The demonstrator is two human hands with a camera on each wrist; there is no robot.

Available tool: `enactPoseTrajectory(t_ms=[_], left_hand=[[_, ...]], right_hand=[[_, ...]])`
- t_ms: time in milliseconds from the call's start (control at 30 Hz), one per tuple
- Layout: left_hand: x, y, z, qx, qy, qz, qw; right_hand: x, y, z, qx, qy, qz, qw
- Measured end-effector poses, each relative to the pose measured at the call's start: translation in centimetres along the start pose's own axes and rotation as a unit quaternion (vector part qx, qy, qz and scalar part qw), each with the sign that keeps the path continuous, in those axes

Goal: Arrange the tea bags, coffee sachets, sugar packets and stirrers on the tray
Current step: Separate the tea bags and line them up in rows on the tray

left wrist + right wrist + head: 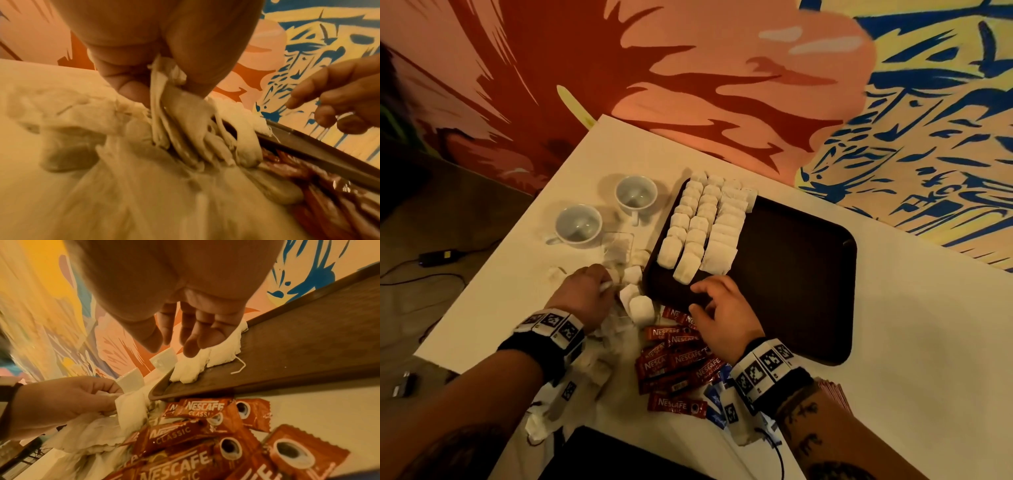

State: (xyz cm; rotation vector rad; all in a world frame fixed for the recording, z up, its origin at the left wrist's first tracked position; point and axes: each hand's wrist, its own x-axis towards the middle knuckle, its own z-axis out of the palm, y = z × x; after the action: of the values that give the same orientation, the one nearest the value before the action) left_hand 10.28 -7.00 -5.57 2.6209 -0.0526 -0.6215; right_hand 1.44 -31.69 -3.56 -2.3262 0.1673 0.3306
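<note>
A dark brown tray [791, 274] lies on the white table, its left part filled with three rows of white tea bags [702, 222]. My left hand [589, 291] pinches a tea bag [176, 113] out of the loose pile [633, 301] just left of the tray. My right hand [722, 311] hovers over the tray's near left corner with relaxed, empty fingers [191, 344]. Red coffee sachets [678, 359] lie heaped below the tray edge [205, 392], under my right wrist. A few blue packets [717, 399] peek out beside that wrist.
Two empty white cups [578, 224] [636, 195] stand left of the tray, with a clear glass [618, 245] nearby. More tea bags [599, 363] lie scattered under my left wrist. The tray's right part is bare. A dark object [619, 459] sits at the near edge.
</note>
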Motion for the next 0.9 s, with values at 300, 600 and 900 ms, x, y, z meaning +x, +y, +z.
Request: enactPoseTrajectory(t_ms=[300,600,900], left_hand=[[-2.1,-0.3,-3.6,-0.306,0.040,-0.036,0.951],[-3.3,5.4,-6.1,-0.641,0.032,-0.009,0.767],[-3.0,10.5,-5.1,-0.769,-0.104,-0.039,0.630]], right_hand=[[0.5,-1.6,-0.8,0.069,0.011,-0.013,0.997],[1.8,-5.6,-0.1,0.222,-0.006,-0.054,0.974],[3.1,-7.4,-0.8,0.486,-0.071,0.051,0.869]])
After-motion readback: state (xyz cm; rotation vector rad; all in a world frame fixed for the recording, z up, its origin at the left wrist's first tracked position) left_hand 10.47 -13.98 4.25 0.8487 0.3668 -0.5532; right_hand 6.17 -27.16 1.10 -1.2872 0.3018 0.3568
